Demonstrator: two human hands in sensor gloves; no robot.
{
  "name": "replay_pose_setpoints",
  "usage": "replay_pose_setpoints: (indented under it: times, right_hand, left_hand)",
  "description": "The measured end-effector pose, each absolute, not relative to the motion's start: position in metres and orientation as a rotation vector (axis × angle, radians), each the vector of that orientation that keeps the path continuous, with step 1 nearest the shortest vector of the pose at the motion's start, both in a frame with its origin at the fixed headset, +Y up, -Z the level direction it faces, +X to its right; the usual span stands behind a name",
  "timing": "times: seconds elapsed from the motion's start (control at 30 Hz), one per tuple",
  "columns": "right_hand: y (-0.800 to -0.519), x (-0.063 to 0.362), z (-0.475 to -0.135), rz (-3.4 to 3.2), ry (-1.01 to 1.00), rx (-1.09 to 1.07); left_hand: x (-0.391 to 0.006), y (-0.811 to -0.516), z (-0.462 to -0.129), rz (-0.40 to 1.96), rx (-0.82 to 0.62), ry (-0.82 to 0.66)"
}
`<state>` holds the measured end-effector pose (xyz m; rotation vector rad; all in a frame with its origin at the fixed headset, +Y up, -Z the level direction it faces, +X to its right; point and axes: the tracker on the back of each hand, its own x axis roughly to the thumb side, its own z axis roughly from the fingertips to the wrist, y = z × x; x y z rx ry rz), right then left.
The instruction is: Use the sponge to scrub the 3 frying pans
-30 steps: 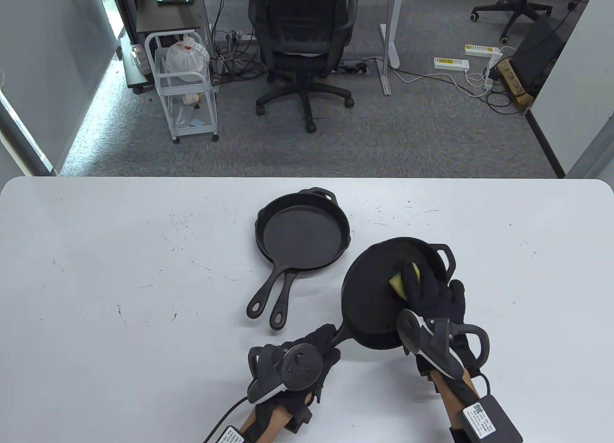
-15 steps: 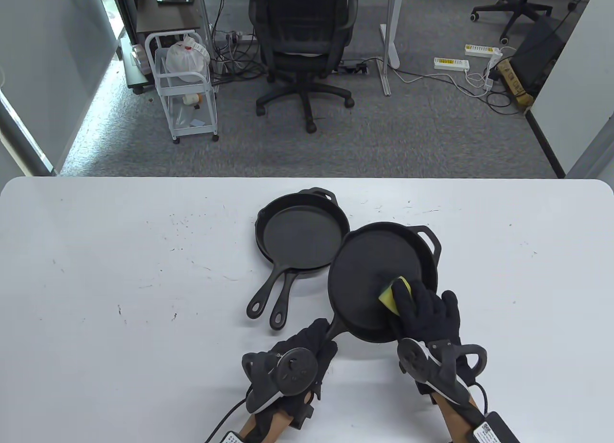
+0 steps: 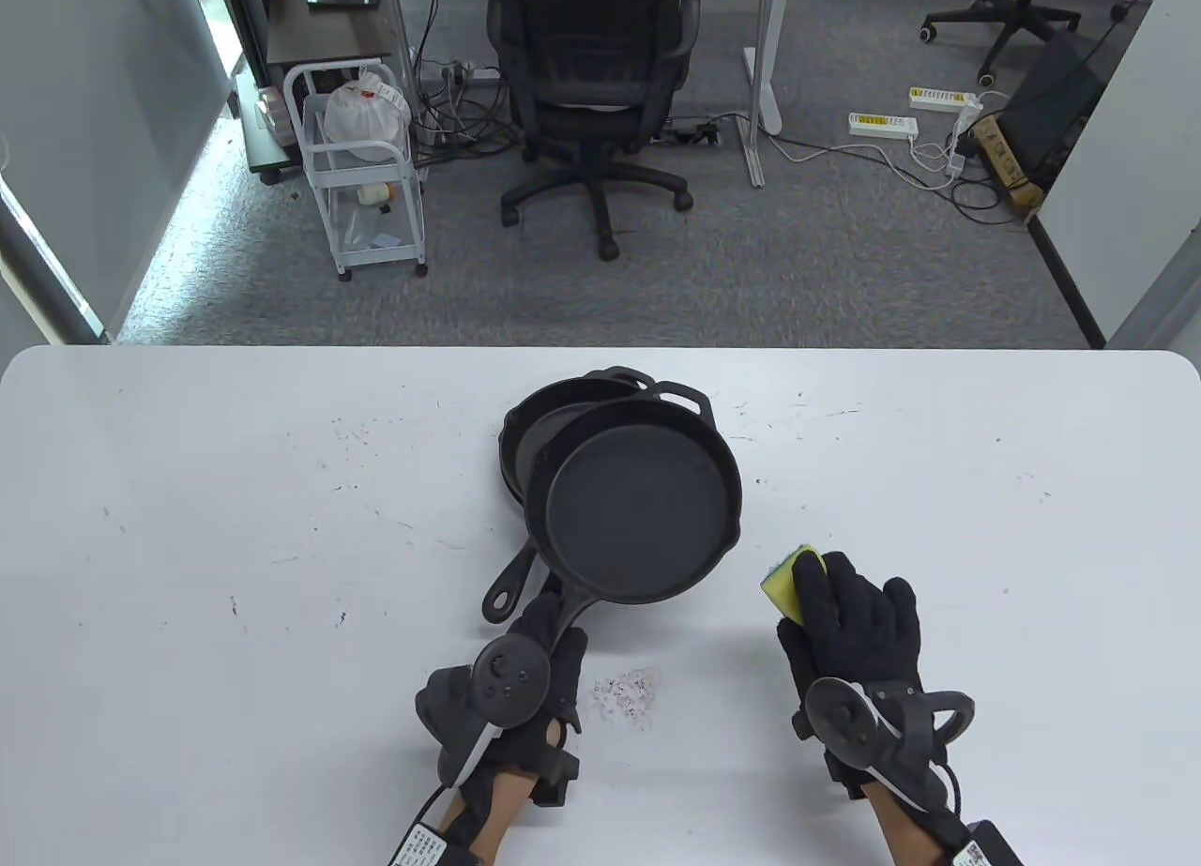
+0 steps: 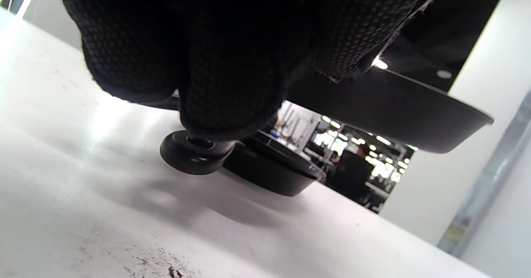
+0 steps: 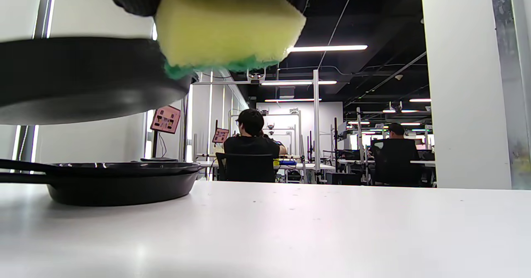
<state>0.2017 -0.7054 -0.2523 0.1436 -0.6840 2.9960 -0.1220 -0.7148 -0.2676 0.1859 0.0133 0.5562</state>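
My left hand point(image 3: 544, 636) grips the handle of a black frying pan point(image 3: 638, 505) and holds it in the air above two stacked pans point(image 3: 527, 434) lying mid-table. In the left wrist view the lifted pan point(image 4: 398, 108) hangs over the stacked pans point(image 4: 269, 174), whose handle end point(image 4: 186, 153) shows under my gloved fingers point(image 4: 199, 54). My right hand point(image 3: 835, 603) holds a yellow sponge point(image 3: 793, 580) with a green underside, right of the lifted pan and off it. From the right wrist, the sponge point(image 5: 228, 25) hangs above the table beside the lifted pan point(image 5: 83, 79) and the stacked pans point(image 5: 120, 182).
A patch of small dark crumbs point(image 3: 627, 692) lies on the white table point(image 3: 235, 528) between my hands. An office chair point(image 3: 591, 78) and a white trolley point(image 3: 361, 172) stand on the floor beyond the far edge. People sit at desks in the background.
My left hand has lifted the pan and carried it left, over the two stacked pans. My right hand with the sponge has come off the pan and now sits to its right.
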Motion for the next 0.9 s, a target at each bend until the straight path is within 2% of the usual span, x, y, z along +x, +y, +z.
replay_pose_setpoints:
  times: [0.13, 0.4, 0.73, 0.9]
  right_hand:
    - [-0.708, 0.198, -0.253, 3.005, -0.666, 0.164]
    - [-0.71, 0.195, -0.254, 3.011, -0.641, 0.215]
    - [-0.712, 0.19, -0.252, 3.008, -0.638, 0.267]
    - [-0.712, 0.186, -0.25, 3.006, -0.646, 0.306]
  left_hand:
    - [-0.125, -0.717, -0.27, 0.75, 0.112, 0.002]
    - [-0.118, -0.725, -0.273, 0.866, -0.022, -0.049]
    - [-0.115, -0.724, -0.272, 0.907, -0.012, -0.092]
    - [-0.111, -0.728, -0.272, 0.964, -0.056, -0.115]
